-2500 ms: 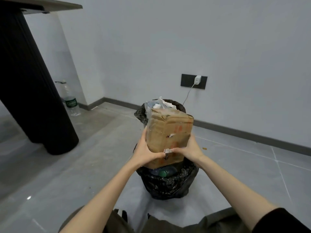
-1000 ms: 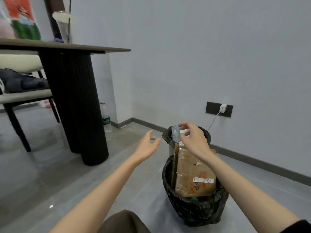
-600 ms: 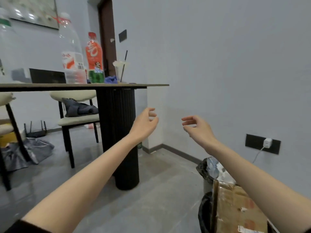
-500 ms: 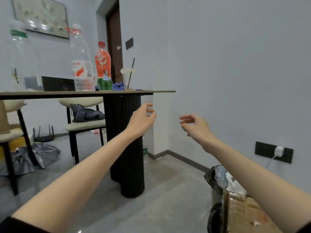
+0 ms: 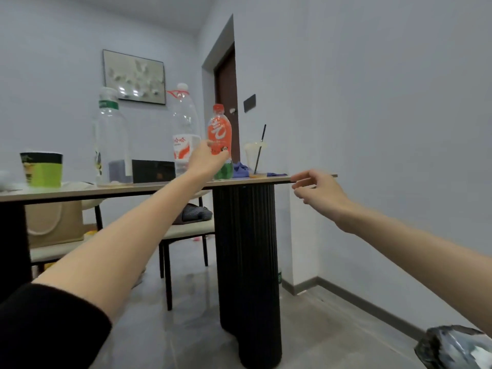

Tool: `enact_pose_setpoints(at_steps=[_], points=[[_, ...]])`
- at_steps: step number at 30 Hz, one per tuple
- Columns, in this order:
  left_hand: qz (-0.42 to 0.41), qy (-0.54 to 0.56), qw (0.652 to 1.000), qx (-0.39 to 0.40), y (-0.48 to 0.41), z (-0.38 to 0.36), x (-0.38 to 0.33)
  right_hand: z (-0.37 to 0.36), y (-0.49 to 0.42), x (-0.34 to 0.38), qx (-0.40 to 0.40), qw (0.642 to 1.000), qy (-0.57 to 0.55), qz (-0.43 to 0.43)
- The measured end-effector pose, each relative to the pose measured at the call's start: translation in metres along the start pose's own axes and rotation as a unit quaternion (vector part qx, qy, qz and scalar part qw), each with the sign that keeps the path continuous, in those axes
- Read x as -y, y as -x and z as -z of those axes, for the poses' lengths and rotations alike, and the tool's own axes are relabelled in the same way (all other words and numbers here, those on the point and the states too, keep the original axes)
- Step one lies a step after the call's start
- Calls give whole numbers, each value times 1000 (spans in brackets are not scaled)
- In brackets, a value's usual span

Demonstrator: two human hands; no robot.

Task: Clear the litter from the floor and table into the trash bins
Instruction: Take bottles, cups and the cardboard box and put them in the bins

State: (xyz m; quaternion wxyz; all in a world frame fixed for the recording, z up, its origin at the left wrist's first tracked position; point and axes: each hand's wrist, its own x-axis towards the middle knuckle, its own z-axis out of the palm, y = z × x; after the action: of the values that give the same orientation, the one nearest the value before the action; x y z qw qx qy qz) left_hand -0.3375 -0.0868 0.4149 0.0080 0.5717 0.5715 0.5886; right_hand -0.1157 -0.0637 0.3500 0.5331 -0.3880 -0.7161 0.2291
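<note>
Head view: a thin, matte slab counter (image 5: 106, 191) rests on a ribbed black cylindrical pedestal (image 5: 247, 262). Glossy litter stands on it: an orange-labelled plastic bottle (image 5: 218, 129), a green-collared clear bottle (image 5: 110, 134), a red-ringed clear bottle (image 5: 183, 123), a clear cup with a black straw (image 5: 253, 158) and a green paper cup (image 5: 42, 169).

The left grip (image 5: 206, 159) overlaps the orange-labelled plastic bottle's lower half, and the bottle rises at its 1 o'clock. The fingers curve, but I cannot tell whether they clasp it.

The right grip (image 5: 319, 193), at 3 o'clock by the counter's end, is loosely curled and empty.

A black-lined trash bin (image 5: 458, 347) is cut off at 5 o'clock.
</note>
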Motion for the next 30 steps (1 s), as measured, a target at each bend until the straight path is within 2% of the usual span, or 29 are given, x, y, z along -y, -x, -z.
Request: enact_pose_setpoints(at_steps=[3,7,13,19,26,30], points=[[63,23,998,-1,-24,-2,10,-15,-13,6,15,1000,-1,7],[103,50,992,49,-53,-18,32,-28,-32,8,12,1000,-10,12],[114,88,988,48,-84,-41,62,-35,-59,-5,-2,999,-3,32],[126,96,986,45,-97,-45,77,-43,-77,-15,-21,999,-28,12],[62,157,985,47,-78,-39,64,-41,-80,-3,-28,997,-67,21],[22,124,988,90,-48,-36,51,-44,-73,11,7,991,-128,31]])
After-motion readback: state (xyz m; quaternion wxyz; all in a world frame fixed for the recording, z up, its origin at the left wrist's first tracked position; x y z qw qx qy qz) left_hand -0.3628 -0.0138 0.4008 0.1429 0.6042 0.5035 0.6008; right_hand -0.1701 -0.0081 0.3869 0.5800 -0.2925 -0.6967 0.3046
